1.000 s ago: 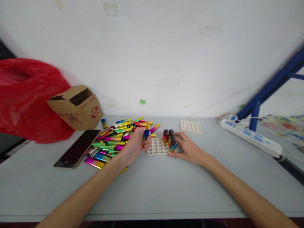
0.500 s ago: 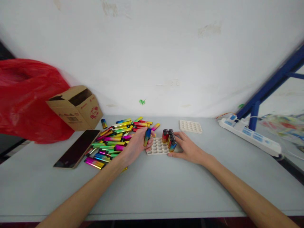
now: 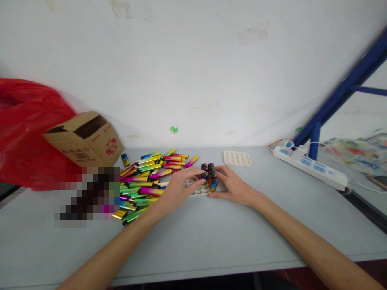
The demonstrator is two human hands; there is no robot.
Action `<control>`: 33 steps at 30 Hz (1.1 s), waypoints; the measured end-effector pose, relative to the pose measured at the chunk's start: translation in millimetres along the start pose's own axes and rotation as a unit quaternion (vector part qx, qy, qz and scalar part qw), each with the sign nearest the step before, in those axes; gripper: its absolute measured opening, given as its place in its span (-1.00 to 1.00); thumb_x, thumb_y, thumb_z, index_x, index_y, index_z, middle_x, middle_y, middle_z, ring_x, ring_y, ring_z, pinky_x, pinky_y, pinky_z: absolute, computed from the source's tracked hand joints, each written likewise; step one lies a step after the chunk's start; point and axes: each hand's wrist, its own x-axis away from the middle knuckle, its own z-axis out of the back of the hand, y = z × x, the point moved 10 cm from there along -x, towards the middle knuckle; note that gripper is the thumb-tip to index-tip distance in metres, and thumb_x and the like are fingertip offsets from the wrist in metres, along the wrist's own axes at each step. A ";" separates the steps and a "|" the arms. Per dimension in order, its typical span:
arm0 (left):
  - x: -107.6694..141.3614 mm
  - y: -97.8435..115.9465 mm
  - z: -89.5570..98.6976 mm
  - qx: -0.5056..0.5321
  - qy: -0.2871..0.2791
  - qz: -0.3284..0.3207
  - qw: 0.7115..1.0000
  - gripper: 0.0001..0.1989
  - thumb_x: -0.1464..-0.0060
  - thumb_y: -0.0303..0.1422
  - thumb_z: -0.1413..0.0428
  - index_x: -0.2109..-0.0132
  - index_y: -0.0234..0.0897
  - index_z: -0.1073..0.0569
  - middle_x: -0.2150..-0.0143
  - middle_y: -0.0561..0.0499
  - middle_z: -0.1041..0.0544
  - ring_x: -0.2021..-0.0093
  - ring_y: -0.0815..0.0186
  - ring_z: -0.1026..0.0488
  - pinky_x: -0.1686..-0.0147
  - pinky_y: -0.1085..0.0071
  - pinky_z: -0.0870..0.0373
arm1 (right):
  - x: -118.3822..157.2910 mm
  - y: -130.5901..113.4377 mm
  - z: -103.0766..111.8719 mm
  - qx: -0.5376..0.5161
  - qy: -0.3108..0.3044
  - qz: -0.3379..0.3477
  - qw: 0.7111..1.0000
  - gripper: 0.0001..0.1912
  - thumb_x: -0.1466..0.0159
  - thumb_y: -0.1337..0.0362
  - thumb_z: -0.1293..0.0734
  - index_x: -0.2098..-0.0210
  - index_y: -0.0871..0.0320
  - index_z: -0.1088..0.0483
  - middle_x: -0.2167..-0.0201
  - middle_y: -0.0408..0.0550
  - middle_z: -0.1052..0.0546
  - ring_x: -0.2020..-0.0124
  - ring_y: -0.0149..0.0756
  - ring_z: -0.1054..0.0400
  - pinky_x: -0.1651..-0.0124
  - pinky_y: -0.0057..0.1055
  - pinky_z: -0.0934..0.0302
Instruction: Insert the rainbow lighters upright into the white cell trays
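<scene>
My left hand [image 3: 180,188] pinches the black top of a lighter [image 3: 205,176] over the white tray with round holes [image 3: 198,191]. Beside it, several lighters [image 3: 213,184] with black tops stand upright in the tray's right part. My right hand [image 3: 232,186] is around the tray's right side, fingers apart, touching the tray and nearest the standing lighters. Many shiny coloured lighters [image 3: 151,190] lie in a loose pile left of the tray, partly hidden by my left hand and forearm.
A second white tray [image 3: 237,158] lies farther back. At the left are an open cardboard box [image 3: 87,139] and a red plastic bag [image 3: 33,133]. A white power strip [image 3: 311,167] and a blue frame [image 3: 341,94] are at the right.
My left hand has moved right with a lighter, from the tray's left side to beside the standing ones. My right hand stays at the tray. The view has shifted slightly.
</scene>
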 end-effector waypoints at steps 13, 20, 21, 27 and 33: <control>0.9 8.8 -1.7 -0.105 0.032 -0.064 0.992 -0.76 -0.29 -0.32 -0.21 -0.05 -0.27 -0.62 0.09 -0.08 -0.73 0.18 0.20 -0.68 0.04 0.32 -0.58 | 0.0 2.2 -1.0 -0.001 0.001 -0.002 1.000 -0.20 -0.28 -0.16 -0.44 -0.33 0.17 -0.27 -0.21 0.24 -0.37 -0.22 0.10 -0.28 -0.30 0.09 -0.24; 0.0 15.5 -8.4 -0.120 -0.021 -0.094 0.988 -0.70 -0.37 -0.34 -0.12 -0.18 -0.19 -0.55 -0.04 -0.07 -0.69 0.08 0.23 -0.65 -0.02 0.34 -0.55 | 0.6 1.1 0.6 -0.002 0.004 -0.004 1.000 -0.22 -0.27 -0.14 -0.46 -0.31 0.16 -0.29 -0.21 0.22 -0.38 -0.21 0.09 -0.29 -0.29 0.06 -0.27; 0.4 14.7 -10.0 -0.127 -0.023 -0.095 0.987 -0.68 -0.37 -0.34 -0.11 -0.20 -0.19 -0.53 -0.03 -0.07 -0.68 0.08 0.23 -0.65 0.00 0.33 -0.55 | 0.6 0.8 0.5 -0.001 0.004 -0.004 1.000 -0.23 -0.27 -0.13 -0.46 -0.31 0.17 -0.30 -0.21 0.22 -0.38 -0.21 0.08 -0.29 -0.28 0.05 -0.27; 3.9 10.0 -14.3 -0.182 -0.019 -0.085 0.979 -0.48 -0.37 -0.31 -0.12 -0.41 -0.09 -0.30 -0.15 -0.12 -0.58 -0.07 0.18 -0.56 -0.12 0.24 -0.49 | 0.4 0.3 -0.2 0.003 0.002 0.000 1.000 -0.25 -0.29 -0.13 -0.44 -0.30 0.17 -0.30 -0.22 0.22 -0.37 -0.23 0.09 -0.27 -0.31 0.07 -0.24; -3.7 -10.7 44.4 -0.268 0.039 -0.037 0.962 -0.77 -0.32 -0.30 -0.10 0.00 -0.25 -0.59 0.05 -0.15 -0.63 -0.03 0.07 -0.53 -0.14 0.13 -0.42 | 0.5 1.7 0.1 -0.003 -0.004 -0.010 1.000 -0.24 -0.28 -0.15 -0.44 -0.30 0.16 -0.31 -0.23 0.22 -0.37 -0.23 0.10 -0.28 -0.30 0.09 -0.25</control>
